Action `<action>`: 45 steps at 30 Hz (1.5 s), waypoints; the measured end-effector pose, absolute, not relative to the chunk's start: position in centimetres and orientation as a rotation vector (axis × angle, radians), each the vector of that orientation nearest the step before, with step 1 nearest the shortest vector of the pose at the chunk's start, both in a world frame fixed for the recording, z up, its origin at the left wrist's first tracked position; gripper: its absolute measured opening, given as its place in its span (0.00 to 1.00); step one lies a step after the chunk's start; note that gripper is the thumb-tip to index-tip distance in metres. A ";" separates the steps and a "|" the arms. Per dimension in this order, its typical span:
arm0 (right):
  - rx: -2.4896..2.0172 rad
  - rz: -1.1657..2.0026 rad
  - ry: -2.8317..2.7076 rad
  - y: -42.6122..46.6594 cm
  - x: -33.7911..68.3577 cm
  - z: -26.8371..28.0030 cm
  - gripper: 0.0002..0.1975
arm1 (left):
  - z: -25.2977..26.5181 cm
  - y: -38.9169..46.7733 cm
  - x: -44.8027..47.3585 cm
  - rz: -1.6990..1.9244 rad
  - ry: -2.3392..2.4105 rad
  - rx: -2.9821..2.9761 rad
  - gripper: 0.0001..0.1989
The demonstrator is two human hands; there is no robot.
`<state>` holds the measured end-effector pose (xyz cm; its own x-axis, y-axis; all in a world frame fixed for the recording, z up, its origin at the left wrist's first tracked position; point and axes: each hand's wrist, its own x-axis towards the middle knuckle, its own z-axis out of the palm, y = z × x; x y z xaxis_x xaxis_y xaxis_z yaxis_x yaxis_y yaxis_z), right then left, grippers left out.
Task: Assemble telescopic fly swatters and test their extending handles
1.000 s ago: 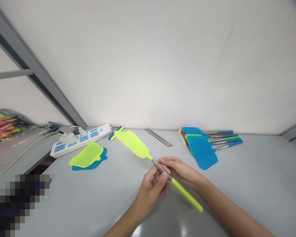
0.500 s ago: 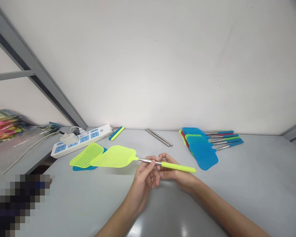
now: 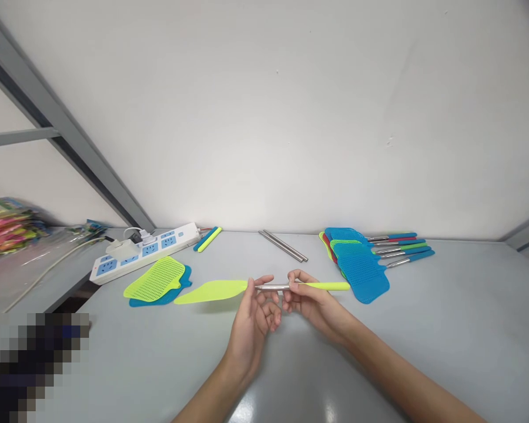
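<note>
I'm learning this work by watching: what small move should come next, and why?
Perhaps gently press the yellow swatter head toward the metal rod: the left hand pinches near their joint, while the right hand holds where rod meets yellow handle.

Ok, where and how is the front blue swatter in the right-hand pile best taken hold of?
Probably by its blue grip, coming from the near right: that slim end points right, frontmost of the fanned-out grips, while the broad blue head overlaps other swatters.
</note>
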<state>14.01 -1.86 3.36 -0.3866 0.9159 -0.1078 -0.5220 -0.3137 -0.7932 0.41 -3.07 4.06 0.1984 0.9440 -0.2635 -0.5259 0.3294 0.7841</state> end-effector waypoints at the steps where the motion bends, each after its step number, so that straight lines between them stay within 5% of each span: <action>1: -0.703 1.839 -0.832 -1.8 14.0 3.3 0.06 | 4.0 -3.0 0.4 1.135 0.832 0.601 0.19; 14: -0.683 1.659 -0.709 -1.8 13.6 2.7 0.08 | 3.5 -2.8 0.6 1.286 1.124 0.791 0.12; 26: -0.754 1.678 -1.121 -3.0 12.0 2.1 0.14 | 2.7 -4.0 1.4 1.095 1.106 1.127 0.19; 45: -0.841 1.734 -0.803 -2.3 11.6 -0.4 0.15 | -1.0 -2.8 2.7 1.097 1.124 1.036 0.21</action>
